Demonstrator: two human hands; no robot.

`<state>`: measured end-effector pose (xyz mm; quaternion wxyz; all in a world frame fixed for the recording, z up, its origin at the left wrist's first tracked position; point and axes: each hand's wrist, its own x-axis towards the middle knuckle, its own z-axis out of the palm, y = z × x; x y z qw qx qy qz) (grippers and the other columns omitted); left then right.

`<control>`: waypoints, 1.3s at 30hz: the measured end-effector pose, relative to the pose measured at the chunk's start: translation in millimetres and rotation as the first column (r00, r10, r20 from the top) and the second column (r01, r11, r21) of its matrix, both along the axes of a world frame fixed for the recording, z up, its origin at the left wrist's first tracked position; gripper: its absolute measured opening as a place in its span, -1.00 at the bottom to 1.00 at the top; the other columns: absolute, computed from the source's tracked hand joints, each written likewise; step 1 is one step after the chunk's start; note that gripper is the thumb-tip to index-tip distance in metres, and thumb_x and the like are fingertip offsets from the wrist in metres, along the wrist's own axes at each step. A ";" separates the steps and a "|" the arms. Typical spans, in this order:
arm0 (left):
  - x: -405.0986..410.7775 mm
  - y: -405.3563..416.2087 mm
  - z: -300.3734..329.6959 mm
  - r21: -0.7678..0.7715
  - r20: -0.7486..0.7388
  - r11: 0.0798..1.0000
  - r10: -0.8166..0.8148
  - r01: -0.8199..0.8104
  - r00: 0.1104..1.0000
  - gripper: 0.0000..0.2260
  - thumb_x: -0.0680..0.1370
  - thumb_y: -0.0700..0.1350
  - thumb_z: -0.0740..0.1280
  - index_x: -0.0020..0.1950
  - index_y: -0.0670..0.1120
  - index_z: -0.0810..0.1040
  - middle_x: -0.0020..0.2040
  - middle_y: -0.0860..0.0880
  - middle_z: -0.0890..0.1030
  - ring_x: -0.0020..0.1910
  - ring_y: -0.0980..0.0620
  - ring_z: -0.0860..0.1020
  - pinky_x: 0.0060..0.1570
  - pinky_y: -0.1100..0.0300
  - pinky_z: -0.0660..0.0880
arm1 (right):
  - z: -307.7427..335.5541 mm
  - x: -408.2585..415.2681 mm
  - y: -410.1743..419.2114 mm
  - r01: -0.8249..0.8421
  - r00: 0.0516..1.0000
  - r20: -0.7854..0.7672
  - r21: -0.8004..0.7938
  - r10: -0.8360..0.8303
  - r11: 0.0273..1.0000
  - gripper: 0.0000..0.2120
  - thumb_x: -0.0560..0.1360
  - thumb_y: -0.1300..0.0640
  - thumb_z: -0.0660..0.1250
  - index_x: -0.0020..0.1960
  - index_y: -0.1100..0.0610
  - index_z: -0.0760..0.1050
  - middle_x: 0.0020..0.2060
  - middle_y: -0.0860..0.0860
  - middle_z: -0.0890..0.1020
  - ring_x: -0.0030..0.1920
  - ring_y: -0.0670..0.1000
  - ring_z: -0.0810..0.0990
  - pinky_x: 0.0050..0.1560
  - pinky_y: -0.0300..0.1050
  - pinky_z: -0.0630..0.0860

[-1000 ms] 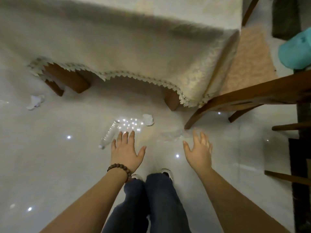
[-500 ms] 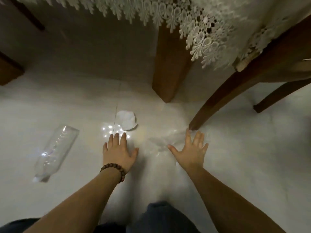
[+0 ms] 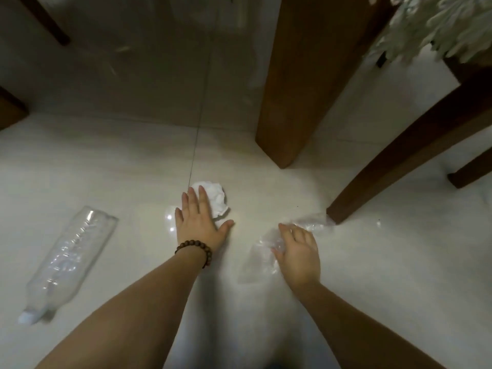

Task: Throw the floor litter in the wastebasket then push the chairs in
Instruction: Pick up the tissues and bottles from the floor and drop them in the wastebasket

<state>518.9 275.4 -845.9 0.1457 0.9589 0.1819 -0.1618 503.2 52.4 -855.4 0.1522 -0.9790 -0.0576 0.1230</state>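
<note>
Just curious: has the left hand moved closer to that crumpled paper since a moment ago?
Yes. The left hand moved forward; its fingers now overlap the crumpled paper, toward the table leg.

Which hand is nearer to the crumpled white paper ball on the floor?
Left. The left hand reaches over the paper ball, fingers straight and overlapping its near edge. The right hand is off to the paper's right, on the clear plastic wrapper.

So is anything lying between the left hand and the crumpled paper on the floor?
Nothing visible does. The left hand is already at the crumpled paper, its straight fingers overlapping the near edge. The table leg stands farther back, clear of both.
</note>
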 end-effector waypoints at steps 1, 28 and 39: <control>4.5 1.5 -2.9 -0.021 0.008 1.000 -0.001 0.002 1.000 -0.08 0.45 0.38 0.16 0.52 -0.06 -0.28 0.55 -0.14 -0.18 0.53 -0.12 -0.16 0.46 -0.09 -0.07 | 0.7 2.5 0.7 -0.017 1.000 0.010 0.022 0.017 1.000 -0.49 0.36 0.14 0.47 0.28 0.11 0.46 0.16 0.13 0.58 0.17 0.20 0.51 0.21 0.06 0.45; -98.1 80.8 469.6 -0.357 0.357 0.870 0.463 -0.339 0.812 -0.82 0.46 -0.16 0.34 0.05 -0.08 0.58 0.02 -0.07 0.61 0.03 -0.10 0.55 0.02 0.05 0.48 | 481.5 13.6 122.2 -0.252 0.967 0.038 0.273 0.251 0.928 -0.68 0.47 0.19 0.32 0.20 0.02 0.44 0.15 0.01 0.46 0.04 0.07 0.51 -0.09 -0.07 0.50; -257.5 150.5 728.9 -0.290 0.424 0.682 0.721 -0.672 0.548 -0.84 0.51 -0.11 0.32 0.07 0.01 0.59 0.04 -0.01 0.61 0.01 -0.03 0.54 -0.03 0.16 0.45 | 731.7 -58.0 221.3 -0.542 0.837 0.119 0.327 0.535 0.774 -0.69 0.48 0.17 0.34 0.21 0.07 0.45 0.17 0.00 0.40 0.02 0.03 0.50 -0.03 -0.11 0.50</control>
